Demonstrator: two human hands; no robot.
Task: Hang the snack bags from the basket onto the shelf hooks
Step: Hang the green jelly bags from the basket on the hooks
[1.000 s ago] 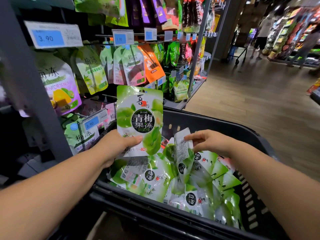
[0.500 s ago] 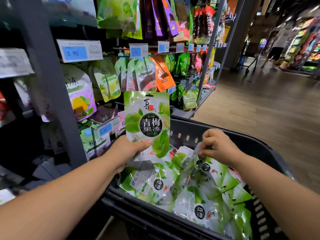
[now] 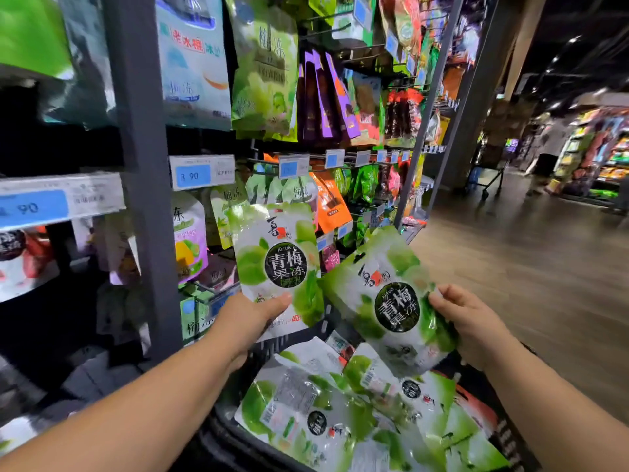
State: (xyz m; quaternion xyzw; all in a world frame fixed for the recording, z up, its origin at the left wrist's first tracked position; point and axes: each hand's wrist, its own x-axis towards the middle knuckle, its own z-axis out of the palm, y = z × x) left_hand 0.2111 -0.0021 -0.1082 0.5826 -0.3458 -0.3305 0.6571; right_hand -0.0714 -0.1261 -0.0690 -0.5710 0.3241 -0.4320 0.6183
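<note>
My left hand grips the bottom of a green-and-white snack bag, held upright in front of the shelf. My right hand holds a second, tilted green snack bag by its right edge, lifted above the basket. The dark plastic basket sits below, with several more green bags lying in it. Shelf hooks with price tags run across the rack behind the upright bag.
A grey upright post stands left of my left hand. Hanging packets fill the rack, such as an orange one and purple ones. Wooden aisle floor opens to the right, with a cart far off.
My right hand has pulled a bag out of the basket and raised it beside the left bag. My view has tilted up toward the shelf, and the left bag has risen slightly.
</note>
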